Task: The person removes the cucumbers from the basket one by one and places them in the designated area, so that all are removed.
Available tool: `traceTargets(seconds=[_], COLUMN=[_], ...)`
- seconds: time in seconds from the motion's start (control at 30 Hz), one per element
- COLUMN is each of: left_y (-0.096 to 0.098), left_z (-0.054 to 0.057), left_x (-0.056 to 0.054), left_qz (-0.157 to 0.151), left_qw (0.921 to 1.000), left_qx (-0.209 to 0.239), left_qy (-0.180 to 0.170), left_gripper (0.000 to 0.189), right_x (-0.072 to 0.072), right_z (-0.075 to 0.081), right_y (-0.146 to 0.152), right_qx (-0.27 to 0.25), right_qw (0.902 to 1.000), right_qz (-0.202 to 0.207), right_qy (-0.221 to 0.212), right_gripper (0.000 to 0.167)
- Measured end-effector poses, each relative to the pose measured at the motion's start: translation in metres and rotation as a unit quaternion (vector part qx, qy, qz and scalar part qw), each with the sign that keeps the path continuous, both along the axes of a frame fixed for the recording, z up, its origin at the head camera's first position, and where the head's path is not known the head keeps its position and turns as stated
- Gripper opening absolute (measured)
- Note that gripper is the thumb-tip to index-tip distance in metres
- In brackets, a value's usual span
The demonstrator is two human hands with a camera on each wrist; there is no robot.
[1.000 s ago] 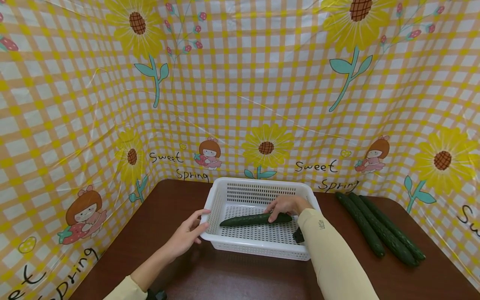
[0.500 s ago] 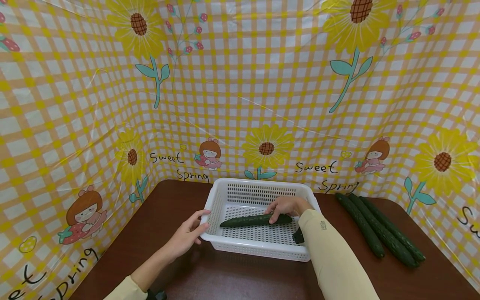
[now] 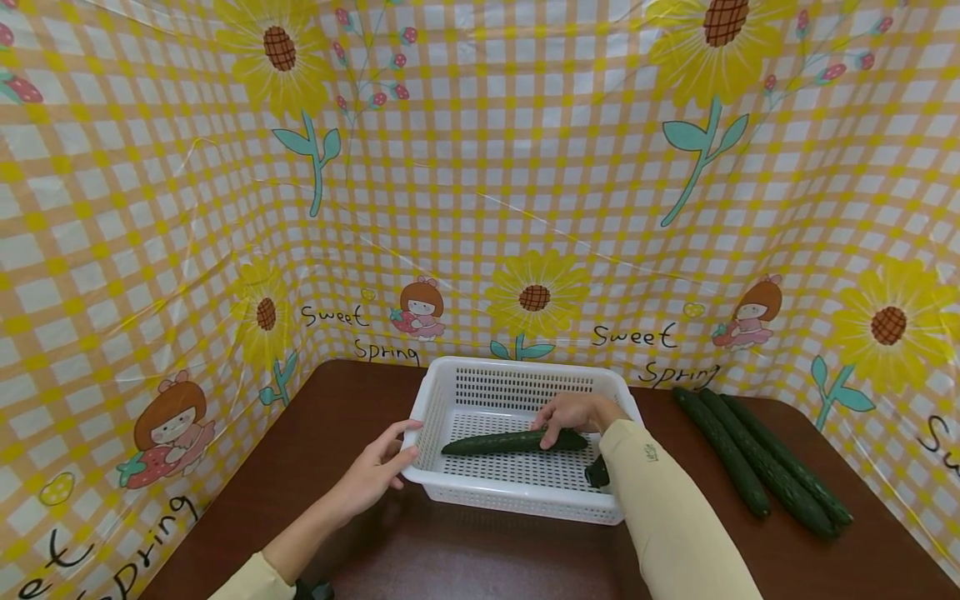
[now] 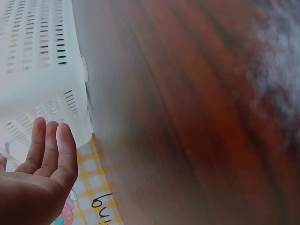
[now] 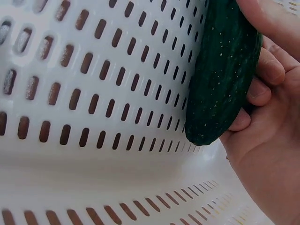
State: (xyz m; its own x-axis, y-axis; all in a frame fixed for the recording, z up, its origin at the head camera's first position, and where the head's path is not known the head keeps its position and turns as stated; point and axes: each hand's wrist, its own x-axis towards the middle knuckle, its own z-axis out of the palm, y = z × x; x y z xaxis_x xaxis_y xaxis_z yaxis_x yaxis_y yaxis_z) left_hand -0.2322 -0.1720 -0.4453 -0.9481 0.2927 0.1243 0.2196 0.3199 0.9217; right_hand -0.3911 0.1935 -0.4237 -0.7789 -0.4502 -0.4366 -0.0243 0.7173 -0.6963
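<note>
A dark green cucumber [image 3: 487,442] lies lengthwise in a white slotted plastic basket [image 3: 517,498]. My right hand [image 3: 572,414] reaches over the basket's right side and grips the cucumber near its right end; thumb and curled fingers lie on either side of it. In the right wrist view the cucumber [image 5: 222,75] is against or just over the slotted floor; I cannot tell which. At the basket's left rim, my left hand [image 3: 371,471] holds on with thumb and forefinger over the edge. In the left wrist view, its other fingers [image 4: 66,145] extend beside the outer wall.
Three more cucumbers [image 3: 757,458] lie side by side on the dark brown table [image 3: 465,558], right of the basket. A yellow checked cloth [image 3: 450,208] with sunflowers hangs close behind and at both sides. Something small and black [image 3: 597,473] shows under the right wrist.
</note>
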Motion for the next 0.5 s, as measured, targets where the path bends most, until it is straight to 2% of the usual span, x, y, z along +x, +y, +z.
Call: traceTargets(seconds=[0.23, 0.5], left_y=[-0.0001, 0.0000], left_z=[0.0000, -0.0014], left_x=[0.0002, -0.0007], left_qz=[0.004, 0.004], left_qw=[1.0000, 1.0000], left_qx=[-0.003, -0.001], left_qy=[0.001, -0.002], left_gripper=[0.047, 0.047], right_x=[-0.0014, -0.0001], right_z=[0.0028, 0.0077], right_y=[-0.0001, 0.0003], right_qx=[-0.006, -0.019], right_qw=[0.9997, 0.9995], right_qz=[0.022, 0.024], right_qy=[0.012, 0.010], right_gripper=[0.029, 0.033])
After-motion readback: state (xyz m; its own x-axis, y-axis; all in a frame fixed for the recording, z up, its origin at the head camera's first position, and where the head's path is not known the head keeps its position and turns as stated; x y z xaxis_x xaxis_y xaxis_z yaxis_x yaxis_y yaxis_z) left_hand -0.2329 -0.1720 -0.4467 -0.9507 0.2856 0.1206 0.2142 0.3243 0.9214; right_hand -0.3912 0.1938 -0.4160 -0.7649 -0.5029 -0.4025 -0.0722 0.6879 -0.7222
